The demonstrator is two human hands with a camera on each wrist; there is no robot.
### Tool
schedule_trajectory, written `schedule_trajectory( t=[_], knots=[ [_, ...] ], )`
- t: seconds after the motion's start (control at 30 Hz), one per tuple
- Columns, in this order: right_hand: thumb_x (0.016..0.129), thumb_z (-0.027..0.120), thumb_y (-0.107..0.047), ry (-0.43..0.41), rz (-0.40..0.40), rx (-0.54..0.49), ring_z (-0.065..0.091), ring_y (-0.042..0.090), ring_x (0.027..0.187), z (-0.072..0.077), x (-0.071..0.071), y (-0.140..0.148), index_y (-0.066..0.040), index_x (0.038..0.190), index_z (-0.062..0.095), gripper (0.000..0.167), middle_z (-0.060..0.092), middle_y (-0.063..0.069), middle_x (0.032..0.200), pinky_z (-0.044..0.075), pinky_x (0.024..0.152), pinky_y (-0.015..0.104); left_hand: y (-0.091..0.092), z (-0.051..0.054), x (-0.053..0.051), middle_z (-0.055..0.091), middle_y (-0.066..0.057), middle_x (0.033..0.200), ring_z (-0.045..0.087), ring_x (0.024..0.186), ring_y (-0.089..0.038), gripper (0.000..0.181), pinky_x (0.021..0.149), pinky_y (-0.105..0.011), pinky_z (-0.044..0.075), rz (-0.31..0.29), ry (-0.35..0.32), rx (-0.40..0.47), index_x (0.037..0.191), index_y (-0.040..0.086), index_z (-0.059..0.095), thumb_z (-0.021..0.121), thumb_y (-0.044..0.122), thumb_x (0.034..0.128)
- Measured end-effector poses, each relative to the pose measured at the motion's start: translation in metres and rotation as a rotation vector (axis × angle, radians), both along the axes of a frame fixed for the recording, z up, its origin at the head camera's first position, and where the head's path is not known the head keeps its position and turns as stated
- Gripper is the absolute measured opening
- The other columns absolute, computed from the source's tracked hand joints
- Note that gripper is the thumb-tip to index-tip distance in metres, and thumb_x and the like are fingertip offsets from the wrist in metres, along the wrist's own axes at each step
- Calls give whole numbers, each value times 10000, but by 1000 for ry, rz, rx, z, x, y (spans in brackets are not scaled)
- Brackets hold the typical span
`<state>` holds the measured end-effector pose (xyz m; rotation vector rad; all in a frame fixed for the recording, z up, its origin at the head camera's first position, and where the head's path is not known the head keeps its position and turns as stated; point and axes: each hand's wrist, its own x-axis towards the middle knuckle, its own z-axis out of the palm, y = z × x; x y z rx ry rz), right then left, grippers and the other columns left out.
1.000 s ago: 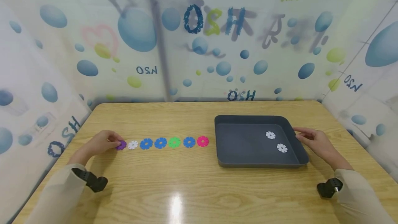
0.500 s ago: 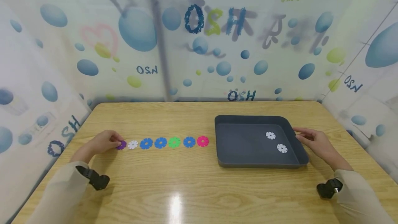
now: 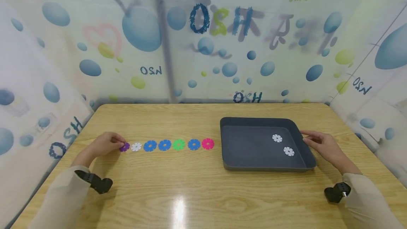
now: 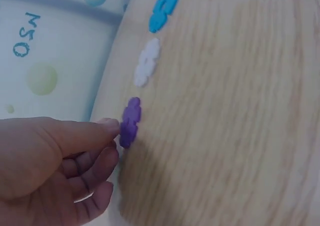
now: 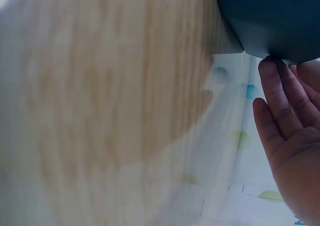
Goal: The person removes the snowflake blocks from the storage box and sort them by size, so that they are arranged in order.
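Observation:
A purple notched plastic disc (image 3: 124, 146) lies on the table at the left end of a row. My left hand (image 3: 106, 144) pinches its near edge between thumb and fingers; in the left wrist view the thumb (image 4: 107, 126) meets the purple disc (image 4: 131, 122). Rightward follow a white disc (image 3: 136, 147), a blue disc (image 3: 150, 146), another blue disc (image 3: 164, 145), a green disc (image 3: 178, 144), a third blue disc (image 3: 194, 144) and a pink disc (image 3: 208, 144). My right hand (image 3: 327, 147) touches the right wall of a dark grey tray (image 3: 270, 169) with extended fingers (image 5: 280, 95).
Inside the tray, towards its right side, lie two white discs, the farther white disc (image 3: 277, 138) and the nearer white disc (image 3: 289, 151). The wooden table (image 3: 152, 190) ends at a patterned curtain (image 3: 203, 63) behind and on both sides.
The left wrist has shifted very slightly, and the head view has tilted a little. Both hands otherwise stay where they were, and the discs and tray keep their places.

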<state>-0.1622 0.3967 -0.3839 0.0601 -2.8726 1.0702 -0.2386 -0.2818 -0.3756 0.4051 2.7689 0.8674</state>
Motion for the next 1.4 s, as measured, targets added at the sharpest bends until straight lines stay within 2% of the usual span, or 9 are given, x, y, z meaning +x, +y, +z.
schedule_trajectory(
  t=[0.13, 0.23, 0.47, 0.7, 0.9, 1.17, 1.27, 1.4],
  knots=[
    [946, 519, -238, 11, -1, 4, 511, 48, 725, 0, 0, 1, 76, 1274, 474, 457, 597, 189, 967, 404, 550, 244, 4, 9, -2, 594, -179, 887, 554, 795, -245, 216, 679, -356, 470, 62, -12, -18, 988, -121, 572, 562, 73, 893],
    [946, 519, -232, 15, -1, 3, 510, 49, 723, 0, 0, 2, 79, 1272, 474, 453, 596, 189, 964, 399, 546, 244, 14, 17, -2, 588, -183, 905, 554, 812, -258, 237, 685, -365, 473, 54, 7, -18, 1005, -107, 566, 563, 105, 899],
    [948, 514, -233, 11, 7, -4, 513, -10, 747, 2, 2, 2, 79, 1278, 467, 457, 596, 216, 1001, 425, 572, 240, 56, 37, -1, 592, -111, 880, 557, 814, -229, 193, 701, -359, 471, -59, 78, 38, 1005, -73, 577, 553, 91, 907],
    [945, 520, -243, 15, -4, 3, 516, 38, 729, 3, 1, 0, 74, 1272, 477, 458, 596, 190, 967, 411, 557, 244, 114, 51, 1, 584, -82, 883, 550, 807, -200, 164, 708, -342, 465, -186, 56, 81, 1021, -43, 570, 552, 78, 912],
    [949, 513, -236, 11, 4, 3, 517, 39, 731, 1, 1, 2, 73, 1279, 469, 455, 597, 188, 964, 417, 564, 246, 168, 49, -2, 591, -41, 850, 547, 768, -161, 118, 690, -301, 464, -303, 64, 105, 984, -12, 587, 578, 67, 896],
    [949, 513, -238, 17, 5, -5, 513, 89, 712, 0, 1, 2, 78, 1271, 475, 453, 599, 174, 943, 393, 540, 250, 241, 39, -6, 591, -34, 892, 557, 813, -151, 121, 736, -266, 464, -474, 59, 157, 994, -11, 590, 582, 53, 891],
    [947, 516, -239, 21, 2, -3, 513, 85, 710, 0, 1, 2, 77, 1267, 480, 451, 601, 173, 940, 395, 538, 252, 268, 33, -9, 598, -44, 910, 569, 833, -156, 119, 737, -245, 462, -520, 58, 144, 991, -3, 597, 593, 48, 883],
    [944, 521, -243, 23, 1, -2, 513, 79, 714, 1, 0, -1, 75, 1263, 486, 452, 602, 180, 943, 395, 540, 246, 302, 26, -15, 597, -41, 930, 569, 855, -147, 143, 734, -211, 452, -573, 42, 85, 1011, 11, 596, 608, 64, 879]
  ],
)
